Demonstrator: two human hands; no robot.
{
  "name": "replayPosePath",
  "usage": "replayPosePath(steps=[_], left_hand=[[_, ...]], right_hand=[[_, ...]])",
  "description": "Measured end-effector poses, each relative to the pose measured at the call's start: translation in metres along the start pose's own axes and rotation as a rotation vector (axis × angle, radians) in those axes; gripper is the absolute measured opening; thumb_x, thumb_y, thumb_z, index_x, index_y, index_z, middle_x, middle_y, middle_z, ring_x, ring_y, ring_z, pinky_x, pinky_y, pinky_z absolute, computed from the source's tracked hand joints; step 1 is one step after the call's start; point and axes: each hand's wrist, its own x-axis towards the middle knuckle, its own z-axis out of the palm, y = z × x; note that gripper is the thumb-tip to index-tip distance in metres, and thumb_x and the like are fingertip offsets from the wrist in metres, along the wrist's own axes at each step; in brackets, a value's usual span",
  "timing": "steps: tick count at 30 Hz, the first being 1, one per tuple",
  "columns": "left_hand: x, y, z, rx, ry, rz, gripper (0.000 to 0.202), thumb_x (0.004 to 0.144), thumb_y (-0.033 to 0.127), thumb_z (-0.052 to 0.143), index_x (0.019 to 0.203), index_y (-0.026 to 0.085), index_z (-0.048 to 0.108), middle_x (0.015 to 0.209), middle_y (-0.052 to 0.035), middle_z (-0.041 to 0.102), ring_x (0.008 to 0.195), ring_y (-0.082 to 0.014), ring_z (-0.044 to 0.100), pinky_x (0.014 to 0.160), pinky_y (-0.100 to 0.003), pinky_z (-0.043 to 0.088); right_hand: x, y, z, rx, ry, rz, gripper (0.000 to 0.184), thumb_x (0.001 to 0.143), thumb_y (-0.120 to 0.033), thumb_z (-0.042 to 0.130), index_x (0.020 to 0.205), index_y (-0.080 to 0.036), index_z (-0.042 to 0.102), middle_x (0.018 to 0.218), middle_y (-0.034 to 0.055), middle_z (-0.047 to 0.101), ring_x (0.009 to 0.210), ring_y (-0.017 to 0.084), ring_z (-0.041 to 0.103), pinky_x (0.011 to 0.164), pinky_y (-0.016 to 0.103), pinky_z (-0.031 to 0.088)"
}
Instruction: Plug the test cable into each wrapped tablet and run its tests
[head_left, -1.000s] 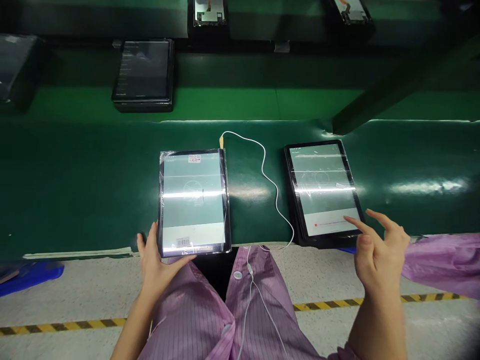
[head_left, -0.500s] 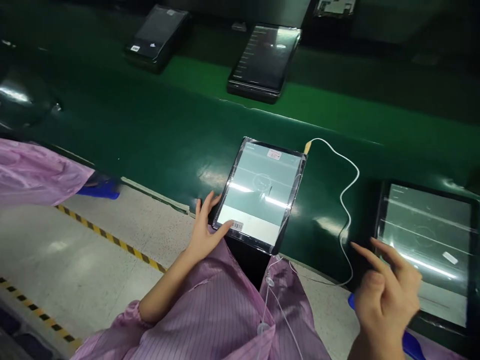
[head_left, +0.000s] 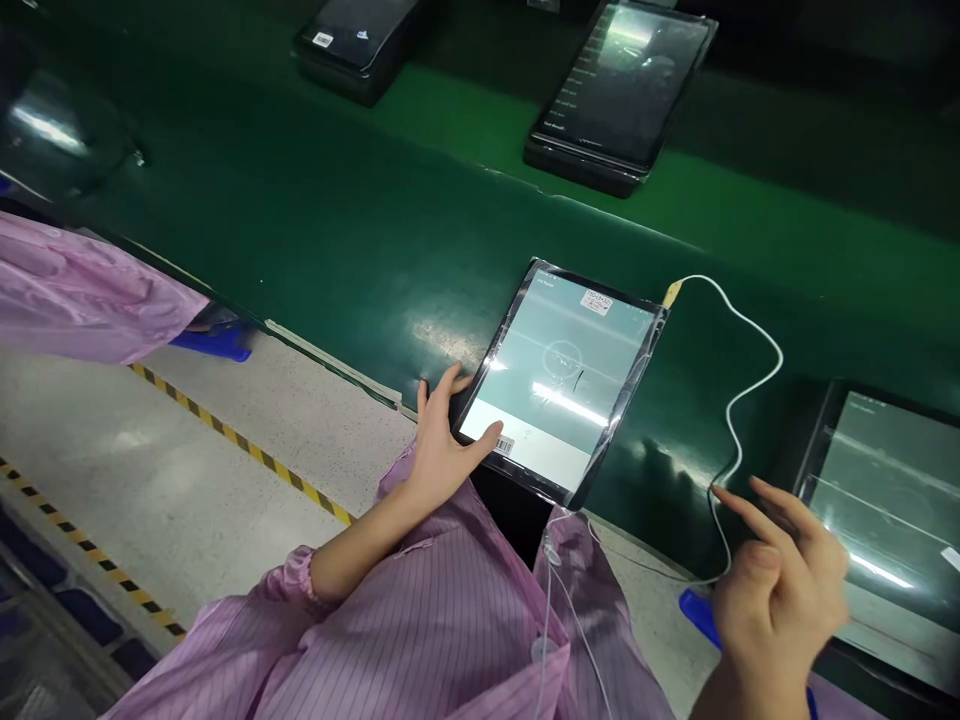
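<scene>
A film-wrapped tablet (head_left: 568, 380) with a lit screen and a barcode label lies on the green conveyor belt (head_left: 315, 230). My left hand (head_left: 441, 448) grips its near left corner, thumb on the screen edge. A white cable (head_left: 739, 400) runs from the tablet's top right corner down to my lap. My right hand (head_left: 780, 590) hovers with fingers spread loosely, holding nothing, just left of a second lit tablet (head_left: 892, 510) at the right edge.
Two dark tablets (head_left: 626, 90) (head_left: 356, 35) lie farther back on the belt. Another person's pink sleeve (head_left: 82, 300) reaches in at the left. Grey floor with a yellow-black stripe (head_left: 232, 440) runs below the belt edge.
The view has swung left. My right hand has come off the right tablet's screen and now hovers beside it. My left hand keeps its hold on the wrapped tablet.
</scene>
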Motion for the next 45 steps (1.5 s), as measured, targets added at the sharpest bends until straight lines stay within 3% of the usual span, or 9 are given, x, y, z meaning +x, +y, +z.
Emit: replayPosePath(steps=[12,20,25,28,34,40,45], left_hand=[[0.001,0.003,-0.005,0.051,-0.067,-0.004,0.095,0.075,0.041,0.079,0.150,0.029,0.023,0.136,-0.0116,0.061,0.136,-0.0343,0.051,0.121,-0.066,0.006],[0.000,-0.004,-0.004,0.015,-0.025,0.050,0.073,0.086,0.038,0.067,0.148,0.028,0.030,0.133,-0.0103,0.064,0.133,-0.0297,0.055,0.122,-0.062,0.008],[0.002,-0.009,-0.014,0.011,-0.069,0.050,0.043,0.096,0.035,0.052,0.139,0.029,0.049,0.131,-0.0063,0.068,0.126,-0.0262,0.061,0.124,-0.058,0.013],[0.004,-0.010,-0.017,0.010,-0.083,0.041,0.037,0.097,0.033,0.047,0.133,0.029,0.057,0.129,-0.0037,0.069,0.122,-0.0243,0.063,0.125,-0.057,0.015],[0.005,-0.003,-0.006,0.029,0.031,0.006,0.029,0.094,0.029,0.051,0.122,0.027,0.060,0.121,-0.0040,0.072,0.116,-0.0240,0.066,0.124,-0.057,0.017],[0.003,0.001,-0.005,0.087,-0.009,0.063,0.062,0.076,0.041,0.078,0.130,0.025,0.050,0.129,-0.0081,0.066,0.122,-0.0302,0.062,0.122,-0.063,0.014],[0.003,0.000,-0.009,0.116,-0.037,0.071,0.061,0.079,0.041,0.075,0.131,0.026,0.048,0.130,-0.0085,0.065,0.124,-0.0303,0.061,0.122,-0.062,0.015]], right_hand=[[0.003,-0.001,0.003,-0.017,-0.023,0.017,0.047,0.101,-0.047,0.035,0.102,-0.023,0.076,0.105,0.0120,0.068,0.089,0.029,0.062,0.076,0.044,0.042],[0.003,-0.001,0.004,-0.025,-0.036,-0.033,0.044,0.103,-0.040,0.036,0.105,-0.021,0.075,0.109,0.0131,0.068,0.086,0.028,0.062,0.076,0.044,0.043],[0.001,-0.002,0.002,-0.031,-0.083,-0.018,0.044,0.104,-0.038,0.034,0.113,-0.020,0.073,0.114,0.0143,0.066,0.097,0.032,0.062,0.081,0.045,0.043],[0.000,-0.002,0.002,-0.020,-0.097,-0.003,0.042,0.104,-0.037,0.034,0.117,-0.022,0.071,0.116,0.0141,0.065,0.097,0.033,0.061,0.081,0.046,0.043],[0.000,0.000,0.004,-0.023,-0.101,-0.017,0.039,0.103,-0.035,0.037,0.121,-0.028,0.070,0.116,0.0126,0.065,0.099,0.034,0.062,0.080,0.047,0.043],[0.003,-0.001,0.009,0.003,-0.046,-0.047,0.041,0.102,-0.040,0.037,0.111,-0.023,0.074,0.113,0.0126,0.067,0.093,0.030,0.063,0.077,0.045,0.043],[0.003,-0.001,0.009,0.000,-0.052,-0.039,0.043,0.103,-0.040,0.037,0.105,-0.019,0.074,0.112,0.0144,0.067,0.092,0.028,0.062,0.077,0.043,0.042]])
